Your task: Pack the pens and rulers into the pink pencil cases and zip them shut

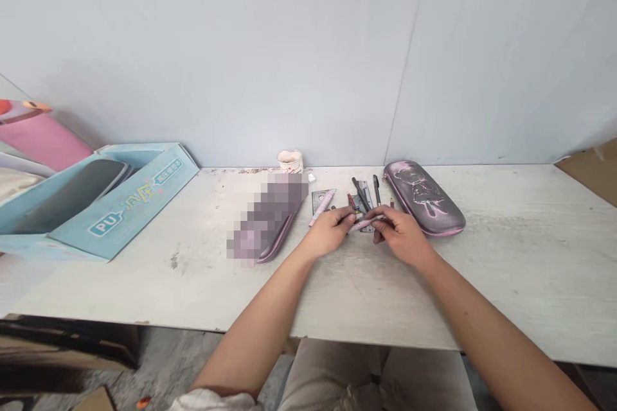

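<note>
Over the middle of the table, my left hand (331, 229) and my right hand (401, 232) meet with bent, pinching fingers. Between them is a slim pale-pink pen-like item (359, 225), its ends partly covered by my fingers. Just beyond lie a pink pen (322, 207), a black pen (376, 190), a dark thicker pen (360, 194) and other small stationery, partly hidden by my hands. A shiny purple pencil case (427, 196) with an embossed bear figure lies closed beside my right hand. Left of my left hand is another dark purple case (282, 231), mostly blurred out.
A white paper cup (290, 160) stands near the wall, with a small white eraser-like lump (312, 178) beside it. On the left, a light-blue box (139, 205) marked PU holds a dark case (81, 196). Brown cardboard (592, 170) sits at the far right.
</note>
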A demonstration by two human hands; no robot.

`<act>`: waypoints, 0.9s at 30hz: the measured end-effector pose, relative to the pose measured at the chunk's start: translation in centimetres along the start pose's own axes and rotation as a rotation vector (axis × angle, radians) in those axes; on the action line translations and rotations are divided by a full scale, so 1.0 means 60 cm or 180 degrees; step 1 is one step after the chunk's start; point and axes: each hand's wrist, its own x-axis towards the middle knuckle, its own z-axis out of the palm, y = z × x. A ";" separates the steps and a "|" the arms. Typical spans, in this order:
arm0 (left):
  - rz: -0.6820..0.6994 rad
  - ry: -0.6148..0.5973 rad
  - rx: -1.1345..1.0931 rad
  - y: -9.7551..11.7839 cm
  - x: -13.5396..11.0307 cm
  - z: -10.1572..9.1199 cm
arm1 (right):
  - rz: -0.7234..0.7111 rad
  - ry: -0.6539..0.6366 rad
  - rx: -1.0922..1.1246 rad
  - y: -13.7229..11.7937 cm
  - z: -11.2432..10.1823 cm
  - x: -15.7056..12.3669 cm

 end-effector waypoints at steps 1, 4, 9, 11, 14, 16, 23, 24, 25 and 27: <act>0.0012 0.0049 -0.0007 0.000 0.000 -0.002 | -0.0052 0.0102 0.0026 -0.001 0.000 -0.001; -0.0153 0.0200 -0.0129 -0.002 0.002 -0.007 | -0.0172 0.0762 0.0188 0.001 -0.003 -0.001; -0.0141 0.0182 -0.0062 0.001 0.001 -0.008 | -0.0267 0.0938 0.0016 0.008 -0.005 0.002; -0.0138 0.0081 0.0010 0.006 0.000 -0.004 | -0.0312 0.0876 0.0008 0.009 -0.002 0.003; -0.0098 -0.0097 0.0101 0.009 0.001 0.001 | -0.0263 0.0794 -0.0116 0.010 -0.001 0.004; -0.0015 -0.0015 0.0190 0.007 0.002 0.003 | -0.0095 0.0708 -0.0419 0.010 -0.003 0.003; 0.0070 0.0653 0.0379 -0.006 0.006 0.002 | -0.0011 0.0519 -0.1021 0.006 -0.011 -0.002; 0.0053 0.0694 0.0382 -0.007 0.006 0.001 | -0.0060 0.0452 -0.0912 0.005 -0.012 -0.002; 0.0039 0.0725 0.0393 -0.008 0.005 0.001 | -0.0102 0.0406 -0.0852 0.004 -0.012 -0.002; 0.0050 0.0732 0.0418 -0.010 0.004 0.002 | -0.0096 0.0414 -0.0948 0.003 -0.014 -0.002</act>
